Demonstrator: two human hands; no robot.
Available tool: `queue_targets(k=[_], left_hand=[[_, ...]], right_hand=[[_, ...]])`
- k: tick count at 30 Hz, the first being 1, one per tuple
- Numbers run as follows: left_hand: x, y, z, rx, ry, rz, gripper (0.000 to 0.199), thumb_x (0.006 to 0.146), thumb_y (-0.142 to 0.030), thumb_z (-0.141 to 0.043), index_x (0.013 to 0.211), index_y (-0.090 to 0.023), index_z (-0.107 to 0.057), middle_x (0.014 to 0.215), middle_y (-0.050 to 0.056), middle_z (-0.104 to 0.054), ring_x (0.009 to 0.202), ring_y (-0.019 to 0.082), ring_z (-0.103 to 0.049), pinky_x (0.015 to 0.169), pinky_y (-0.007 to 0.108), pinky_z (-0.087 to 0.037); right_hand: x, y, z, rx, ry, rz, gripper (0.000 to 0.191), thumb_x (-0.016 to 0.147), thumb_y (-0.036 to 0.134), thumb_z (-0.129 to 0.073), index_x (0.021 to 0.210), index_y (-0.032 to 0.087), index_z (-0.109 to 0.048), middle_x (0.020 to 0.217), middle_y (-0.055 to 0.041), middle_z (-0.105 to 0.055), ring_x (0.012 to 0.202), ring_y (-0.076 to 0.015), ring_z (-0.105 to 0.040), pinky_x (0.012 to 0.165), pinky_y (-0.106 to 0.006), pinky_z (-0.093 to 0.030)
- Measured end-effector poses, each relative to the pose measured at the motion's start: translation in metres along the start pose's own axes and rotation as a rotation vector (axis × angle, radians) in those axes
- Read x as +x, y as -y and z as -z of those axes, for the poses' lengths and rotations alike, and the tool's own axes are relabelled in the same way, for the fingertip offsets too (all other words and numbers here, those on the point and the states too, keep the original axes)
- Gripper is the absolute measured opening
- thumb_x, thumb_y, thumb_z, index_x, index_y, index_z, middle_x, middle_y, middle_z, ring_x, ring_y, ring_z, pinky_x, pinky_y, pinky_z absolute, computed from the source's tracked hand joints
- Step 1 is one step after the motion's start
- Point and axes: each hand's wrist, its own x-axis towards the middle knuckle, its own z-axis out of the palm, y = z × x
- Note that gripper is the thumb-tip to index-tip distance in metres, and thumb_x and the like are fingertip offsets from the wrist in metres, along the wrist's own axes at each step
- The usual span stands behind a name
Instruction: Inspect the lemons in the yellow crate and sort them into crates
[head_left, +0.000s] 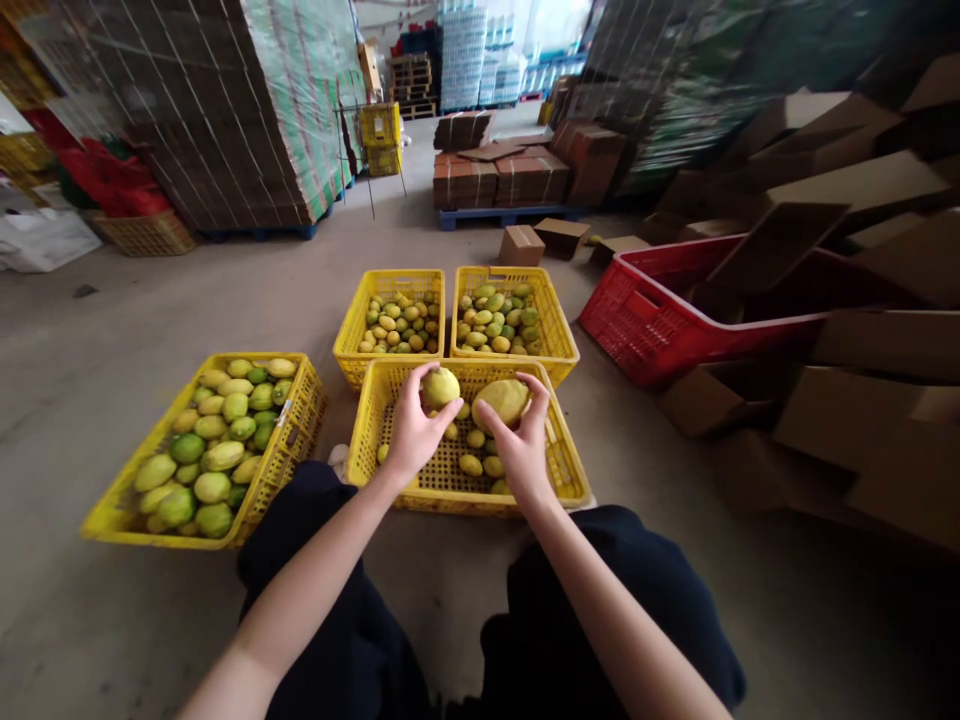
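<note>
My left hand (421,425) grips a round yellow-green fruit (440,388) between thumb and fingers. In my right hand (523,440) is a larger, oval yellow fruit (504,403). Both hands are above the near yellow crate (465,500), where several small fruits such as this one (471,465) lie on the perforated bottom. Behind it stand two more yellow crates, the back left one (349,335) and the back right one (562,335), each holding many small yellow and green fruits. A fourth yellow crate (289,470), full of larger fruits, stands at the left.
A red crate (637,320) with cardboard in it stands at the right beside a pile of open cartons (862,410). Farther back are flattened boxes on a blue pallet (487,215), a small carton (521,246) and a tall wrapped stack (195,120).
</note>
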Motion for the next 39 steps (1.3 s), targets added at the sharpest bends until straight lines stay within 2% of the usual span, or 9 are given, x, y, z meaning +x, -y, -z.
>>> queue_targets(k=[5,11,17,22,25,28,31,33,39], left_hand=[[-0.01,-0.007,-0.005,0.037,0.021,-0.018,0.045,0.057,0.007,-0.073,0.09,-0.023,-0.067,0.109,0.003,-0.065,0.12,0.019,-0.052,0.089,0.019,-0.049],[-0.009,-0.007,-0.003,0.196,0.06,-0.218,0.048,0.058,0.005,-0.074,0.096,-0.023,-0.068,0.11,0.003,-0.062,0.115,0.017,-0.052,0.091,0.018,-0.044],[-0.011,-0.01,-0.006,0.202,0.081,-0.213,0.045,0.059,0.006,-0.072,0.092,-0.024,-0.068,0.108,0.004,-0.062,0.118,0.019,-0.049,0.096,0.024,-0.042],[-0.014,-0.013,-0.008,0.264,0.128,-0.261,0.042,0.06,0.004,-0.073,0.092,-0.024,-0.068,0.106,0.004,-0.061,0.117,0.02,-0.05,0.105,0.028,-0.035],[-0.012,-0.01,-0.005,0.374,0.149,-0.358,0.04,0.062,-0.001,-0.074,0.095,-0.022,-0.067,0.107,0.006,-0.062,0.113,0.021,-0.053,0.105,0.032,-0.036],[-0.006,-0.003,0.002,0.627,0.196,-0.548,0.04,0.068,-0.01,-0.072,0.105,-0.022,-0.061,0.111,0.006,-0.061,0.111,0.023,-0.055,0.1,0.039,-0.042],[0.0,0.005,0.009,0.815,0.22,-0.699,0.042,0.075,-0.016,-0.068,0.114,-0.023,-0.054,0.114,0.007,-0.058,0.108,0.021,-0.055,0.092,0.039,-0.047],[0.003,0.009,0.012,0.838,0.21,-0.71,0.043,0.076,-0.018,-0.068,0.116,-0.023,-0.051,0.113,0.007,-0.058,0.107,0.02,-0.056,0.089,0.036,-0.049],[0.004,0.011,0.012,0.788,0.193,-0.625,0.044,0.075,-0.021,-0.069,0.115,-0.023,-0.051,0.113,0.007,-0.058,0.103,0.019,-0.057,0.081,0.031,-0.051]], right_hand=[[-0.005,-0.003,-0.003,-0.097,0.04,0.144,0.054,0.072,0.028,-0.069,0.118,0.028,-0.04,0.116,-0.0036,-0.049,0.108,-0.0203,-0.05,0.1,-0.04,-0.038],[-0.009,-0.002,-0.006,-0.08,0.056,0.167,0.056,0.068,0.024,-0.072,0.115,0.028,-0.042,0.114,-0.0048,-0.052,0.104,-0.0217,-0.054,0.096,-0.042,-0.042],[-0.008,0.0,-0.005,-0.084,0.044,0.229,0.057,0.069,0.021,-0.07,0.119,0.029,-0.045,0.125,-0.0058,-0.051,0.116,-0.0234,-0.049,0.105,-0.043,-0.035],[-0.007,-0.003,-0.003,-0.155,0.027,0.238,0.05,0.071,0.022,-0.068,0.115,0.028,-0.045,0.119,-0.0058,-0.053,0.11,-0.0226,-0.052,0.101,-0.042,-0.038],[-0.007,-0.005,-0.003,-0.185,0.008,0.258,0.049,0.071,0.023,-0.068,0.114,0.027,-0.043,0.116,-0.006,-0.053,0.105,-0.0219,-0.054,0.095,-0.04,-0.042],[-0.006,-0.008,-0.003,-0.249,0.018,0.283,0.05,0.073,0.025,-0.066,0.114,0.026,-0.038,0.111,-0.0066,-0.053,0.096,-0.0214,-0.057,0.086,-0.04,-0.047],[-0.006,-0.01,-0.003,-0.291,0.047,0.29,0.052,0.074,0.027,-0.065,0.115,0.025,-0.034,0.105,-0.0065,-0.054,0.088,-0.0206,-0.059,0.077,-0.04,-0.05],[-0.006,-0.011,-0.004,-0.296,0.058,0.279,0.051,0.076,0.028,-0.065,0.114,0.025,-0.032,0.103,-0.0064,-0.054,0.086,-0.0204,-0.059,0.075,-0.039,-0.05],[-0.007,-0.01,-0.005,-0.273,0.063,0.265,0.051,0.076,0.03,-0.066,0.112,0.026,-0.03,0.103,-0.0061,-0.054,0.087,-0.0201,-0.059,0.074,-0.038,-0.05]])
